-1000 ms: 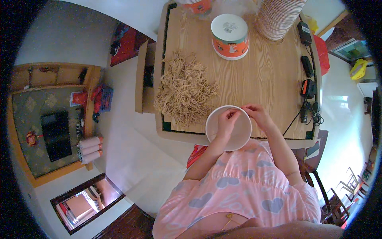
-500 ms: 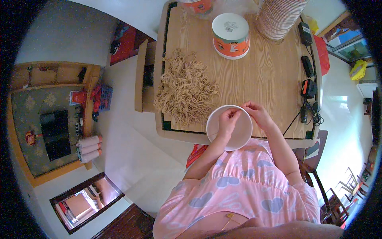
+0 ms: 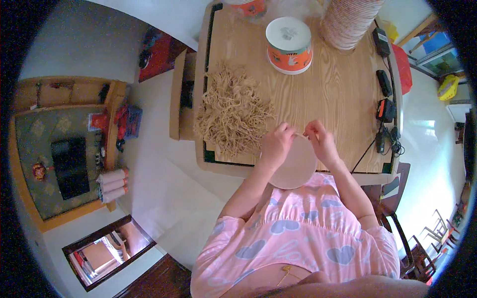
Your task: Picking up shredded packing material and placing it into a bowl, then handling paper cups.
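A white paper bucket (image 3: 293, 166) rests against my lap at the table's near edge, its pale inside facing up. Over its far rim, my left hand (image 3: 279, 143) and my right hand (image 3: 322, 143) are close together with fingertips pinched. What looks like a short piece of tan twine (image 3: 300, 135) runs between them; its ends are hidden by my fingers. Left of the bucket lies a loose heap of tan twine (image 3: 233, 111). Farther back, an orange and white printed paper bucket (image 3: 289, 57) stands upside down on the table.
A tall stack of nested paper buckets (image 3: 350, 22) leans at the back right, near another orange bucket (image 3: 248, 7) and clear plastic. Black adapters (image 3: 385, 110) and cables line the table's right edge. An open cardboard box (image 3: 183, 99) stands beyond the left edge.
My left hand has come out of the bucket's inside and risen to the far rim. My right hand has shifted slightly, with its fingers turned in toward the left.
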Demonstrator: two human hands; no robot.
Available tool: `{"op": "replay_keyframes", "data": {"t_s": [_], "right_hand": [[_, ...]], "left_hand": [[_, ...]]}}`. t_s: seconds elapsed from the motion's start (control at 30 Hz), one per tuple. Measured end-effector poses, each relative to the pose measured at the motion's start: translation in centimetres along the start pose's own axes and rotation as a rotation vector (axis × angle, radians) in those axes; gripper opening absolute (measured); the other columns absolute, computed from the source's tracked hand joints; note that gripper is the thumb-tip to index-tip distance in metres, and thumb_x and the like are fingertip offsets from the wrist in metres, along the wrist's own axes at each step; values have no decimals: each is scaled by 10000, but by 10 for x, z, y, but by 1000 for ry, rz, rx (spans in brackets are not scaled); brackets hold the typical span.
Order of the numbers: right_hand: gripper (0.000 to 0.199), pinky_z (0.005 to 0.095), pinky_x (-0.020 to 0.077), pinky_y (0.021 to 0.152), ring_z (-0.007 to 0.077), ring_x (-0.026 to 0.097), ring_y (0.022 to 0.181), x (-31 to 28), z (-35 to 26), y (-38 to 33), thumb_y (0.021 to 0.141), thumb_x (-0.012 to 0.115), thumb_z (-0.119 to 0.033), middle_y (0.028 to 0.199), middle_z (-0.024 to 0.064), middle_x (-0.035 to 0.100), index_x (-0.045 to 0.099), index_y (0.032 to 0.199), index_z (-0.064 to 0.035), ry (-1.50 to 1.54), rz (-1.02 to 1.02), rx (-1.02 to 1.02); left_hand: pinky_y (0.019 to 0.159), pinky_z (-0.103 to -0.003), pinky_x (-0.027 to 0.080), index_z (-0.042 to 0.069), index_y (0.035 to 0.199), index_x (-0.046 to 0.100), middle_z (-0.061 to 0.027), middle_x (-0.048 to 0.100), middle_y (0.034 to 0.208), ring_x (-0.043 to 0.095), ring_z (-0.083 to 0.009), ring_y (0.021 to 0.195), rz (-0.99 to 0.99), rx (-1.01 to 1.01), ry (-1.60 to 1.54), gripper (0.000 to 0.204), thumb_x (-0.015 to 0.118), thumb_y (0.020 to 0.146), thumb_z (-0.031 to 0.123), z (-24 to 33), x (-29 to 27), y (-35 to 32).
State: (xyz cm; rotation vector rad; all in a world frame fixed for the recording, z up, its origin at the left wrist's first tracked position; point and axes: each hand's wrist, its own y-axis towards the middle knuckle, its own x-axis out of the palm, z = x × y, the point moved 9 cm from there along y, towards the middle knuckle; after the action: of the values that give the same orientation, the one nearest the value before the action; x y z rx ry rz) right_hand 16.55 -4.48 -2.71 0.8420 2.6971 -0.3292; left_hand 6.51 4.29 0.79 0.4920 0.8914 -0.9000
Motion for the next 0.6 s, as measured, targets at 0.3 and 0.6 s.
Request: {"op": "replay_keyframes", "data": {"t_s": [0.3, 0.6], "right_hand": [[75, 375, 471, 624, 312, 607, 730, -7, -3, 17, 873, 503, -93, 785, 134, 612, 515, 901, -24, -21, 43, -24], [39, 283, 450, 691, 178, 557, 774, -6, -24, 13, 835, 545, -20, 815, 79, 547, 538, 870, -4, -33, 11, -167]], "left_hand": [[589, -391, 472, 79, 839, 650, -90, 581, 785, 592, -291, 659, -106, -120, -165, 192, 679, 741, 241, -12, 23, 9], [522, -288, 423, 38, 860, 665, -78, 584, 710, 515, -147, 556, 54, -192, -636, 206, 722, 721, 180, -32, 41, 13]]}}
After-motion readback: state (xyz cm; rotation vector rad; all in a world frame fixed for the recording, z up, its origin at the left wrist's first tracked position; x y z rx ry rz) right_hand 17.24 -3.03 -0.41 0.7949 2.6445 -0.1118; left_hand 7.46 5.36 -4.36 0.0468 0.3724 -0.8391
